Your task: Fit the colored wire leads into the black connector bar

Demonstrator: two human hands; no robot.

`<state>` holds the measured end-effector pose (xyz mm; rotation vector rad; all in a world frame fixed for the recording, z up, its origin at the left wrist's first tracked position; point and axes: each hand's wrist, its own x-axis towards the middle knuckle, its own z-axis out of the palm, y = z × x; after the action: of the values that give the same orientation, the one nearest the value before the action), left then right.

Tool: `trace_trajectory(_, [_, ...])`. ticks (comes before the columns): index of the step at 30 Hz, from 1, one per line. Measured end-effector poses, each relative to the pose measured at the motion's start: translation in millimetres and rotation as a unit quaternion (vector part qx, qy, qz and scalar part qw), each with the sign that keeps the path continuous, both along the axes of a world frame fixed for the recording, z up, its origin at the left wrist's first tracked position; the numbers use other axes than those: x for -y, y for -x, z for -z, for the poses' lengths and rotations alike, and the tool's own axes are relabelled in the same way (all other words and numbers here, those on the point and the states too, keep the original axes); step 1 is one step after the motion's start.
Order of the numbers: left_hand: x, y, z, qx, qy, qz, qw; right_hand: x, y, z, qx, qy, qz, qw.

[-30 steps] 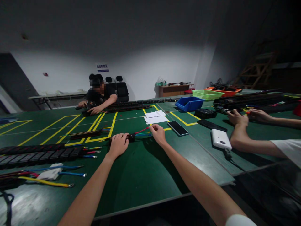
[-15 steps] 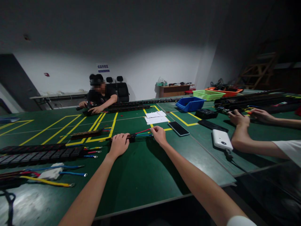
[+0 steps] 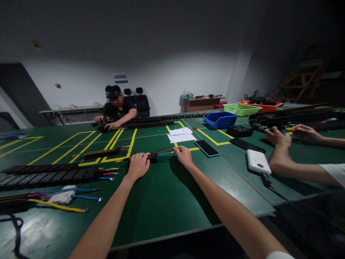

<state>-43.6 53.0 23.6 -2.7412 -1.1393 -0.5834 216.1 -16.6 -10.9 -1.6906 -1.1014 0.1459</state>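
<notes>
A short black segmented cable strip (image 3: 152,157) is lain on the green table top (image 3: 161,205) and pressed down under the curled left hand (image 3: 138,166). Its red, blue and green wires (image 3: 165,152) are pinched at their free ends by the right hand (image 3: 184,156). The wires are already through the strip, and their dressing is judged unfinished. Right of the strip are white papers (image 3: 181,137), a black phone (image 3: 207,148) and a co-worker's forearm (image 3: 291,169), all lying clear of it.

White back wall (image 3: 167,72) lit at centre, shaded toward ceiling. Small sign (image 3: 120,76) fixed to it. Pale bench (image 3: 70,109) ranged along wall. Dark panel (image 3: 24,97) seen far left. Black chairs (image 3: 140,101) set against wall; wooden desk (image 3: 201,103) placed in corner. Wooden frame (image 3: 299,86) seen in dim right side. Large green tabletop (image 3: 161,201) marked with yellow lines (image 3: 132,142).
</notes>
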Motion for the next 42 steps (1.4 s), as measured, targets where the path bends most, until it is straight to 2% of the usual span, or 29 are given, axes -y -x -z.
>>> trace_trajectory(4, [-0.1, 0.7, -0.2, 0.002, 0.004, 0.005, 1.000, 0.7, 1.9, 0.0, 0.022, -0.003, 0.000, 1.000])
trace_trajectory(11, [1.7, 0.5, -2.3, 0.004, 0.016, 0.007, 1.000, -0.5, 7.2, -6.4, 0.053, -0.074, -0.020, 0.996])
trace_trajectory(18, [0.1, 0.7, -0.3, 0.009, 0.014, 0.009, 1.000, -1.8, 3.6, -0.4, -0.027, -0.039, -0.006, 0.999])
trace_trajectory(22, [0.2, 0.7, -0.4, 0.005, 0.010, 0.009, 1.000, -3.6, 1.0, 2.7, -0.040, -0.036, 0.005, 0.999])
trace_trajectory(28, [2.0, -0.2, -2.0, -0.011, -0.010, -0.002, 1.000, -5.6, -2.3, 3.6, -0.066, 0.008, 0.045, 0.997])
trace_trajectory(32, [1.5, -0.1, -2.0, -0.009, -0.001, 0.000, 1.000, -3.9, -3.0, 3.1, -0.063, 0.018, 0.022, 0.998])
trace_trajectory(42, [1.0, 0.6, -0.6, 0.001, 0.002, 0.007, 1.000, 4.0, 11.0, -12.1, -0.007, -0.091, -0.004, 0.996])
